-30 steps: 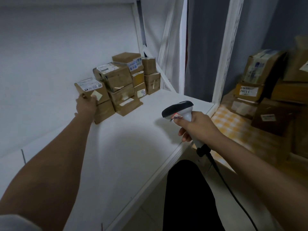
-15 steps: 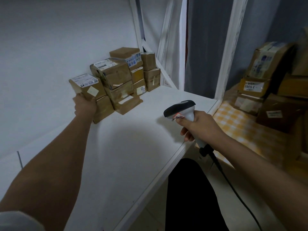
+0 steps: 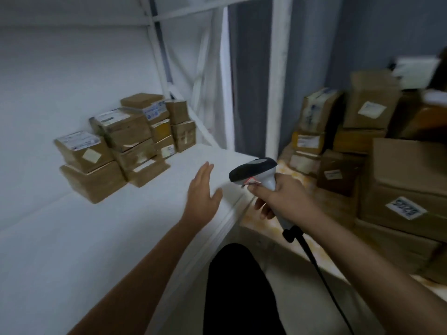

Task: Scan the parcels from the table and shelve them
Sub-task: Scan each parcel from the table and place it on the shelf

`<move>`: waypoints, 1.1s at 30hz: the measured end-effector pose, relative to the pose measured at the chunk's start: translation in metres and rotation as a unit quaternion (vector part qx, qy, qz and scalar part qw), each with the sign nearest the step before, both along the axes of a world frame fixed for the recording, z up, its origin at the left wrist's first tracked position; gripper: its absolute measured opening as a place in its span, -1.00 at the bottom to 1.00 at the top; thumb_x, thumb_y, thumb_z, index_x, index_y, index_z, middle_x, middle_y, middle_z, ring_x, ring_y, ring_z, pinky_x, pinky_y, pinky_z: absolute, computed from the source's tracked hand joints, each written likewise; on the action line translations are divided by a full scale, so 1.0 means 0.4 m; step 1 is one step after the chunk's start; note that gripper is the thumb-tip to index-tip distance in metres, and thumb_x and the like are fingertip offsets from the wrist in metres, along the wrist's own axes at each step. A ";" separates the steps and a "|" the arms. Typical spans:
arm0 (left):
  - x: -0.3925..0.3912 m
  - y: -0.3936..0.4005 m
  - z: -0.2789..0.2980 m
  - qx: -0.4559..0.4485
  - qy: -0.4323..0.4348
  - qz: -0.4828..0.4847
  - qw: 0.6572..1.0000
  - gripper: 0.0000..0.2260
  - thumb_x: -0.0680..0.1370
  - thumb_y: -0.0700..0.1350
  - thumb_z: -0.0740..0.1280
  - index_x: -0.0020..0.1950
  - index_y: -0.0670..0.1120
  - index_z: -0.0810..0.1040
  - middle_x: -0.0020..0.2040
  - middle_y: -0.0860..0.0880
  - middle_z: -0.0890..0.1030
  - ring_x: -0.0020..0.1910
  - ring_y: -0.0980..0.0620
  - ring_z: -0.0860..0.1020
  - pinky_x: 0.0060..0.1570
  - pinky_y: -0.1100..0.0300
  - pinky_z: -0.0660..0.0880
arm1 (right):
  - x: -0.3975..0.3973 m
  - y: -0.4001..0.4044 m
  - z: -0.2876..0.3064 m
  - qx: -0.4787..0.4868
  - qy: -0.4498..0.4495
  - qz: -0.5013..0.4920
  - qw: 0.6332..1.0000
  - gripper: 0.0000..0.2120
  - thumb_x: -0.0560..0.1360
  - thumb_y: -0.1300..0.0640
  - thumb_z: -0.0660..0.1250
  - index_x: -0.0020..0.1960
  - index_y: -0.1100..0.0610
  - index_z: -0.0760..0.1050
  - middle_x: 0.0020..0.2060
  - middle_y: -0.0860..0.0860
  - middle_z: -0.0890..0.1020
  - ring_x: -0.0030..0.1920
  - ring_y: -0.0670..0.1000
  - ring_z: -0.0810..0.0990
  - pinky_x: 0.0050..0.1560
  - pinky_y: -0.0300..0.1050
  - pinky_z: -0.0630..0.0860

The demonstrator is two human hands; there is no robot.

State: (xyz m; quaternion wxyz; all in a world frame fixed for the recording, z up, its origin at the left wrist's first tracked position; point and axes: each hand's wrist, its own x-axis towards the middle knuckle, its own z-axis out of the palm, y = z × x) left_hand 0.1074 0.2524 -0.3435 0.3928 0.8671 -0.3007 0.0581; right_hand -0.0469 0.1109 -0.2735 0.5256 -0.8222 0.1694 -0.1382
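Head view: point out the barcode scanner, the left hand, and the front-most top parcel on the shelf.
barcode scanner (image 3: 254, 169), head view, on its dark top cap.
left hand (image 3: 202, 193), head view, on the back of the open hand.
front-most top parcel (image 3: 83, 151), head view, on its brown front face beside the small sticker.

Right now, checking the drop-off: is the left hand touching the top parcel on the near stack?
Apart. The head view shows bare white shelf between the open left hand and the top parcel.

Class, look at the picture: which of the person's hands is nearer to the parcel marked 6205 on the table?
Right. The right hand, gripping the scanner, is just left of the parcel marked 6205; the left hand hangs open over the shelf, farther left.
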 end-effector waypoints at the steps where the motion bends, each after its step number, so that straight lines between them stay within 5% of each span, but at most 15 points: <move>1: -0.031 -0.040 0.005 -0.010 0.021 -0.025 0.999 -0.44 0.65 -0.10 0.32 0.62 -0.05 0.20 0.63 -0.02 0.20 0.60 -0.04 0.18 0.58 -0.07 0.14 | -0.029 -0.022 0.010 -0.010 -0.005 -0.013 1.000 -0.78 0.55 0.02 0.39 0.04 0.18 0.57 -0.33 0.09 0.71 -0.42 0.08 0.67 -0.34 -0.10 0.63; 5: -0.151 -0.200 0.022 -0.043 0.087 -0.124 0.988 -0.51 0.66 -0.11 0.30 0.57 0.02 0.26 0.57 0.04 0.31 0.53 0.03 0.30 0.49 0.10 0.28 | -0.165 -0.113 0.058 -0.027 -0.033 -0.064 0.997 -0.87 0.58 0.05 0.36 0.06 0.08 0.54 -0.30 0.08 0.71 -0.41 0.04 0.67 -0.33 -0.09 0.63; 9: -0.283 -0.350 0.066 -0.073 0.229 -0.209 0.948 -0.62 0.68 -0.03 0.28 0.48 0.12 0.33 0.32 0.16 0.46 0.25 0.16 0.51 -0.09 0.52 0.43 | -0.294 -0.175 0.093 -0.067 -0.060 -0.160 0.983 -0.80 0.57 -0.01 0.38 -0.09 0.12 0.58 -0.35 0.03 0.70 -0.43 -0.03 0.66 -0.40 -0.24 0.55; 12: -0.362 -0.431 0.093 -0.087 0.343 -0.243 0.903 -0.65 0.61 0.27 0.24 0.36 0.20 0.39 0.27 0.15 0.56 0.21 0.10 0.56 0.11 0.24 0.48 | -0.367 -0.209 0.101 -0.113 -0.069 -0.229 0.964 -0.72 0.55 -0.09 0.38 -0.18 0.10 0.60 -0.38 0.03 0.68 -0.40 -0.06 0.66 -0.37 -0.22 0.53; 16: -0.407 -0.505 0.123 -0.085 0.429 -0.252 0.863 -0.07 0.19 0.66 0.28 0.41 0.16 0.46 0.25 0.01 0.65 0.22 -0.08 0.62 0.30 -0.15 0.50 | -0.436 -0.243 0.094 -0.138 -0.092 -0.278 0.946 -0.74 0.55 -0.08 0.38 0.01 0.12 0.56 -0.37 -0.02 0.67 -0.40 -0.13 0.65 -0.38 -0.30 0.50; 22: -0.428 -0.520 0.139 -0.088 0.458 -0.234 0.853 -0.51 0.54 0.35 0.30 0.37 0.13 0.48 0.25 -0.04 0.61 0.23 -0.13 0.56 0.26 -0.17 0.52 | -0.508 -0.264 0.082 -0.168 -0.117 -0.324 0.924 -0.72 0.55 -0.12 0.37 0.04 0.09 0.53 -0.26 -0.01 0.69 -0.23 -0.06 0.69 -0.19 -0.10 0.60; 26: -0.414 -0.504 0.133 -0.131 0.497 -0.225 0.828 -0.66 0.62 0.21 0.28 0.29 0.07 0.52 0.20 -0.08 0.64 0.23 -0.16 0.57 0.29 -0.21 0.50 | -0.529 -0.261 0.077 -0.146 -0.129 -0.318 0.928 -0.73 0.55 -0.11 0.37 0.04 0.09 0.53 -0.31 -0.02 0.70 -0.32 -0.13 0.69 -0.22 -0.19 0.60; 30: -0.394 -0.484 0.116 -0.192 0.528 -0.215 0.799 -0.62 0.66 0.12 0.24 0.38 -0.06 0.47 0.17 -0.15 0.66 0.20 -0.20 0.61 0.32 -0.23 0.47 | -0.521 -0.258 0.071 -0.128 -0.125 -0.304 0.936 -0.80 0.56 -0.06 0.37 0.02 0.07 0.51 -0.36 -0.01 0.70 -0.36 -0.16 0.68 -0.29 -0.28 0.59; 33: -0.388 -0.465 0.122 -0.209 0.499 -0.221 0.812 -0.60 0.69 0.06 0.19 0.51 -0.03 0.38 0.23 -0.16 0.63 0.21 -0.18 0.61 0.32 -0.18 0.48 | -0.501 -0.259 0.067 -0.079 -0.131 -0.282 0.947 -0.81 0.56 -0.02 0.38 0.02 0.10 0.52 -0.34 0.00 0.70 -0.37 -0.13 0.69 -0.34 -0.31 0.57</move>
